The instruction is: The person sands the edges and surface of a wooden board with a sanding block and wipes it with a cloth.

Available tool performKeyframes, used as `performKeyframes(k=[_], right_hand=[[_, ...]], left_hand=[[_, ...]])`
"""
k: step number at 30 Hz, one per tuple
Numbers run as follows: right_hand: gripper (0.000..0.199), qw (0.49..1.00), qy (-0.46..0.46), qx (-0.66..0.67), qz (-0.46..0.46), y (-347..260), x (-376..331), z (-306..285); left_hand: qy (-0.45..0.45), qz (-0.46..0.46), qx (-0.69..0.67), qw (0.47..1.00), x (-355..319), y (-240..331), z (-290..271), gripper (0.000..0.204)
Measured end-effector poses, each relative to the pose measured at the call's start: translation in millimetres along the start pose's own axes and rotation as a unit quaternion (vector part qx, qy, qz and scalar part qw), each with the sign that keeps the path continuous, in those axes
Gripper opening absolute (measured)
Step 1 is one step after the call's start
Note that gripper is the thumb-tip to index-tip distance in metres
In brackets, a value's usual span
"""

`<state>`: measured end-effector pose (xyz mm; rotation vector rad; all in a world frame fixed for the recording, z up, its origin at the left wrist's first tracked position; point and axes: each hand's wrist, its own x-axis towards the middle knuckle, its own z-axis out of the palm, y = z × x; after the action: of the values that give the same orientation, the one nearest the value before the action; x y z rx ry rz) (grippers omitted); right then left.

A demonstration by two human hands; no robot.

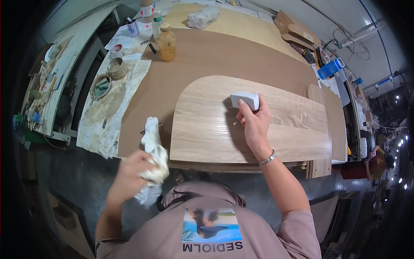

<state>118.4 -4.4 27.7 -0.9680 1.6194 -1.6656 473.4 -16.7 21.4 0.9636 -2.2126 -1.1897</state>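
My right hand (257, 121) grips a pale grey-white block (245, 100), holding it over the upper middle of a wood-grain board (207, 125). The block casts a shadow on the board; whether it touches the surface I cannot tell. The board has a rounded far-left corner and lies near the table's front edge. My left hand (134, 172), slightly blurred, is closed round a crumpled white cloth (156, 160). That cloth is off the board's left side, by the table's front edge. A dark, thin object (156, 127) lies partly behind the cloth.
Far left stand a jar of amber liquid (167, 45), a clear bottle (157, 26), a tape roll (117, 68) and a round container (101, 86). A plastic-wrapped bundle (203, 17) lies at the back. To the right is a blue bottle (331, 68). Another person (374, 166) is farther right.
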Motion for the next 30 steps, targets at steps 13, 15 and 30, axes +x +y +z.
performKeyframes(k=[13, 15, 30], right_hand=[[0.018, 1.000, 0.006, -0.002, -0.014, 6.7, -1.2, -2.4], [0.018, 1.000, 0.010, -0.003, -0.014, 8.2, 0.2, -4.6], [0.023, 0.997, 0.046, 0.027, -0.048, 8.9, -5.2, -15.7]], left_hand=[[0.175, 0.058, 0.111, 0.977, 10.4, -27.3, -11.7, 0.034], [0.193, 0.078, 0.104, 0.973, 30.1, 11.5, 1.0, 0.037], [0.027, 0.282, 0.108, 0.953, 222.6, 53.9, 31.6, 0.025]])
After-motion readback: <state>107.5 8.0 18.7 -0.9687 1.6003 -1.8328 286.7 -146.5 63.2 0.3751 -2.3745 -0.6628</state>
